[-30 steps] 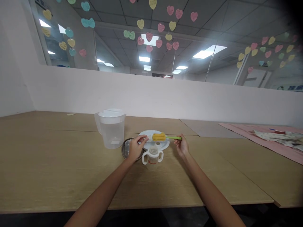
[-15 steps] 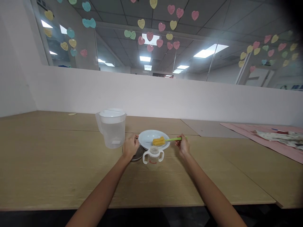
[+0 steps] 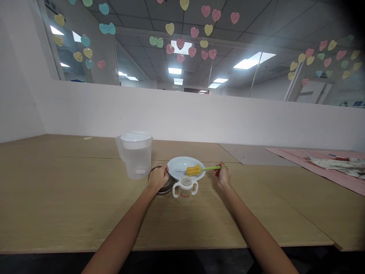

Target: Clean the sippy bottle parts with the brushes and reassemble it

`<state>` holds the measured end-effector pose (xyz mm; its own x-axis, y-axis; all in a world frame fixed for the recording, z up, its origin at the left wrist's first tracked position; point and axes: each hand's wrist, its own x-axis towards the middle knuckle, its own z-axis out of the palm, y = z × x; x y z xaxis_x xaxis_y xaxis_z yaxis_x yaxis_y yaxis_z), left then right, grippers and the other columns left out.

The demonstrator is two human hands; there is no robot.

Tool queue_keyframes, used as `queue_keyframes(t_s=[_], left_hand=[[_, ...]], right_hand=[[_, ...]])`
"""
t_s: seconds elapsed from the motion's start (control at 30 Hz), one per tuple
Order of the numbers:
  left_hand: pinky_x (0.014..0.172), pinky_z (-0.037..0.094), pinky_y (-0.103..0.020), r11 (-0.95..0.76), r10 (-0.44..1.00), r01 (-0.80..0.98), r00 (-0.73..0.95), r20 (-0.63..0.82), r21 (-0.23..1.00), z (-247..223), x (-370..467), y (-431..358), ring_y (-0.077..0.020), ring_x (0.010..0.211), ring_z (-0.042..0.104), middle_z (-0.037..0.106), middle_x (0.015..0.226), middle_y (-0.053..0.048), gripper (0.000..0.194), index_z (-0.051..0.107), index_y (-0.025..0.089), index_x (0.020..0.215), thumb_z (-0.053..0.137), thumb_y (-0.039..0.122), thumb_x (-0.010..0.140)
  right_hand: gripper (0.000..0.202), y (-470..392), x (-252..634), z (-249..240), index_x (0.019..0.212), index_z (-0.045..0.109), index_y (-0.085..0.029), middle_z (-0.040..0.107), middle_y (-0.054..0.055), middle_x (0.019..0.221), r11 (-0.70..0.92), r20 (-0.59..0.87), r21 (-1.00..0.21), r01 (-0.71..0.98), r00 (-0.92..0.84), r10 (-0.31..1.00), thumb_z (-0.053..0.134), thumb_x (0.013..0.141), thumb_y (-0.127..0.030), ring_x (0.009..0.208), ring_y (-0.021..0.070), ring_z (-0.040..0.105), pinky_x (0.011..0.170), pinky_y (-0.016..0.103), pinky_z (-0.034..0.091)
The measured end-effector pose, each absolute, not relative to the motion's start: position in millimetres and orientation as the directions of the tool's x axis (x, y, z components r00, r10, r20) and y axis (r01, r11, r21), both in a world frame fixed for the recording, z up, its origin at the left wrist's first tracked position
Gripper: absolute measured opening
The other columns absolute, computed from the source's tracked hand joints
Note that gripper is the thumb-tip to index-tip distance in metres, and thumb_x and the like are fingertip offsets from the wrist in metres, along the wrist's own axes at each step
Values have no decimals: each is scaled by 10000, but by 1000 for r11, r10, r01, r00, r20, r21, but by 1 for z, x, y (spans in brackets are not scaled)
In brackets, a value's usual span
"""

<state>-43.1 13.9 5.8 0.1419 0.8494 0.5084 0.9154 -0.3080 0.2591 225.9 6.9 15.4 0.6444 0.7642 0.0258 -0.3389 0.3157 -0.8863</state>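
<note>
A yellow sponge brush (image 3: 193, 170) with a green handle is over the white plate (image 3: 179, 163). My right hand (image 3: 222, 175) is closed round the end of that handle, right of the plate. My left hand (image 3: 159, 177) has its fingers closed at the plate's left edge, above a dark round metal dish (image 3: 167, 187); what it grips is too small to make out. In front of the plate stands an open clear bottle (image 3: 185, 189) with two white handles and red print.
A clear plastic pitcher (image 3: 137, 158) with a white lid stands left of the plate. On the right, a pink cloth (image 3: 299, 160) carries a crumpled patterned cloth (image 3: 338, 166). A white wall (image 3: 182, 114) rises behind the wooden table (image 3: 85, 205).
The yellow brush and my right hand have shifted slightly to the right. More of the metal dish's rim shows behind my left hand, which has moved very little.
</note>
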Motion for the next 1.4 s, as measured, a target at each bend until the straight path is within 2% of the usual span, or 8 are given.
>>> queue_keyframes(t_s=[0.2,0.47,0.67,0.83,1.07,1.2,1.3,1.4], left_hand=[[648,398,-290,-262,869,948,149,472,182,10,-44,11,-226,744,600,646,797,-105,253,584,187,922,410,169,739],[671,399,-283,-241,887,956,146,439,168,11,-41,9,-209,785,589,635,869,-79,272,538,198,987,421,194,741],[650,393,-279,-234,856,955,113,504,184,11,-40,8,-197,766,586,631,870,-62,274,505,192,1017,368,200,779],[629,385,-266,-328,801,934,195,567,143,11,-35,3,-177,739,581,633,823,-37,235,534,197,954,391,187,767],[705,401,-279,-507,668,853,298,682,123,13,-35,-1,-179,799,562,630,847,-46,202,569,181,877,414,139,755],[765,387,-301,-652,559,756,435,706,51,17,-31,-5,-180,851,538,626,881,-45,214,585,179,882,386,172,806],[773,374,-323,-702,537,712,516,667,15,20,-26,-8,-179,848,532,628,874,-38,264,592,192,899,336,240,854],[799,364,-329,-727,541,685,543,642,33,21,-24,-11,-180,882,526,627,920,-38,285,574,199,955,320,295,869]], right_hand=[[200,7,226,17,596,497,-172,458,-68,396,319,17,-883,-345,655,755,474,746,-302,302,55,394,309,165,335],[231,7,227,17,584,510,-161,434,-68,348,351,57,-894,-278,707,705,476,747,-321,297,64,387,316,174,327],[336,10,229,15,585,518,-155,472,-50,367,437,165,-882,-174,755,635,491,726,-459,309,79,407,337,203,349],[478,8,228,17,595,547,-139,461,-36,347,473,274,-880,-47,763,586,442,710,-590,324,92,436,367,210,361],[467,1,220,16,603,584,-130,484,-27,379,510,502,-842,174,595,627,468,724,-565,370,83,457,425,197,363],[498,4,218,11,575,576,-132,460,-23,325,435,426,-893,118,536,729,439,731,-584,323,98,445,386,209,360],[480,8,217,9,559,564,-134,478,-12,323,381,336,-925,3,475,813,474,708,-582,299,104,442,350,214,357],[430,8,215,8,556,553,-139,491,-15,342,359,271,-925,-125,447,853,525,690,-546,302,100,447,337,210,369]])
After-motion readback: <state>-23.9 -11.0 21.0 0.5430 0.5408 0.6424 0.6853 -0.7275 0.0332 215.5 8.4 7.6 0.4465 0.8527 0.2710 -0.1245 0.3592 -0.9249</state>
